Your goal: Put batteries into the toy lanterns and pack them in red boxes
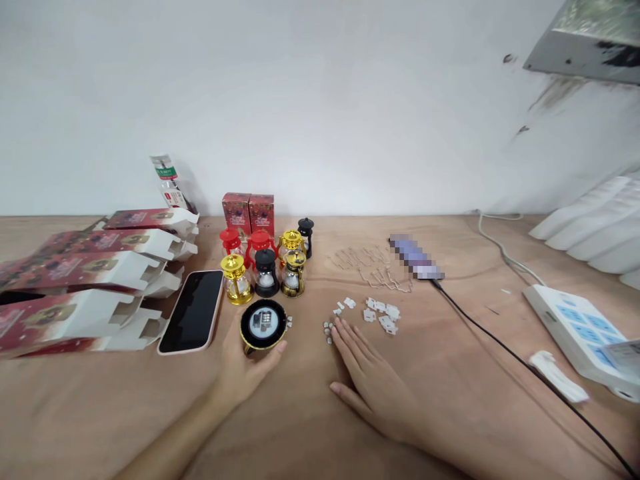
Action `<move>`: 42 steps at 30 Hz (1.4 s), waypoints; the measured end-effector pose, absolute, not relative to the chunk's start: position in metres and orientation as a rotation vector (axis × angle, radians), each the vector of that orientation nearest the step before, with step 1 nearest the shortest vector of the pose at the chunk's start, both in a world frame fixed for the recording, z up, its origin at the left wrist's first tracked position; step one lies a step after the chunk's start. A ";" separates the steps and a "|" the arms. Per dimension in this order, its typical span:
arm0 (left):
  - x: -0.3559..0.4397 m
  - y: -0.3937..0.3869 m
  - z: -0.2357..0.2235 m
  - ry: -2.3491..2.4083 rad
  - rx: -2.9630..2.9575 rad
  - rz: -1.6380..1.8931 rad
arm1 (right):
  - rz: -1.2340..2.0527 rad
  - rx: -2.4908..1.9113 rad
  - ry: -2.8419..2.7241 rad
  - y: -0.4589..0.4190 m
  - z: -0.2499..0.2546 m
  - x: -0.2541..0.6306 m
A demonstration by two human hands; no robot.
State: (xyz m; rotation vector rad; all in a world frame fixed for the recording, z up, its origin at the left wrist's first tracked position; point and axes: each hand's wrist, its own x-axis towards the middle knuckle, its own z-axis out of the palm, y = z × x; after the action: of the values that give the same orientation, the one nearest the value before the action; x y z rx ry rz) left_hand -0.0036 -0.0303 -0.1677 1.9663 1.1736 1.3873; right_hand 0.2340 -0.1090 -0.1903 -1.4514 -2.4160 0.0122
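Observation:
My left hand [243,367] is wrapped round a black and gold mini lantern [250,341]. Its underside faces the camera, and a pale round base with an exposed battery compartment shows inside the dark rim. My right hand [367,373] lies low over the table with its fingers stretched out. At its fingertips are several small silver button cells [328,331], partly covered by the fingers. Two more small silver pieces [289,321] lie just right of the held lantern. Beyond my right hand are several small white plastic pieces [383,312].
Several mini lanterns [267,273] in red, gold and black stand behind the held one, before two red boxes [249,212]. Flattened red cartons [80,270] and a phone [193,312] lie left. Bent wires [383,277], another phone [415,257] with cable, and a power strip [580,333] lie right.

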 end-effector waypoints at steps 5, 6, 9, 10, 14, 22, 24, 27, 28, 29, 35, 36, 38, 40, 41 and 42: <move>-0.003 -0.030 -0.169 1.177 1.991 1.402 | 0.042 -1.550 -2.375 -0.108 -0.188 0.227; -0.003 -0.030 -0.169 1.181 1.993 1.409 | 0.038 -1.592 -2.349 -0.106 -0.189 0.227; -0.003 -0.030 -0.168 1.211 1.991 1.411 | 0.044 -1.641 -2.335 -0.103 -0.191 0.224; -0.003 -0.030 -0.168 1.213 1.996 1.412 | 0.049 -1.630 -2.347 -0.105 -0.191 0.223; -0.003 -0.030 -0.165 1.122 2.076 1.447 | 0.126 -1.530 -2.429 -0.116 -0.185 0.215; -0.003 -0.027 -0.164 0.992 2.253 1.515 | 0.350 -1.415 -2.396 -0.075 -0.169 0.191; -0.003 -0.028 -0.163 0.983 2.267 1.504 | 0.310 -1.368 -2.383 -0.063 -0.171 0.186; -0.003 -0.029 -0.161 0.974 2.281 1.491 | 0.183 -1.306 -2.350 -0.052 -0.175 0.184; -0.003 -0.030 -0.161 0.977 2.282 1.489 | 0.144 -1.289 -2.335 -0.049 -0.176 0.185; -0.003 -0.030 -0.160 0.985 2.280 1.490 | 0.111 -1.276 -2.323 -0.047 -0.177 0.185; -0.003 -0.029 -0.162 1.020 2.258 1.499 | -0.082 -1.277 -2.274 -0.038 -0.177 0.187; -0.003 -0.029 -0.162 1.018 2.258 1.503 | -0.117 -1.243 -2.262 -0.037 -0.176 0.189; -0.004 -0.029 -0.162 1.018 2.259 1.505 | -0.178 -1.149 -2.223 -0.038 -0.174 0.195; -0.004 -0.029 -0.162 1.011 2.259 1.507 | -0.222 -1.097 -2.165 -0.039 -0.171 0.208; -0.004 -0.028 -0.162 1.005 2.259 1.507 | -0.228 -1.116 -2.131 -0.040 -0.168 0.218; -0.004 -0.028 -0.162 1.002 2.257 1.509 | -0.220 -1.170 -2.098 -0.039 -0.164 0.229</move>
State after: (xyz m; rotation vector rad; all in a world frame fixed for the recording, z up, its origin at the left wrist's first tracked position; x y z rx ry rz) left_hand -0.0044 -0.0281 -0.1623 2.2570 1.0024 1.5087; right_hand 0.2293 -0.0394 -0.1638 -1.1703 -2.0982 -0.2200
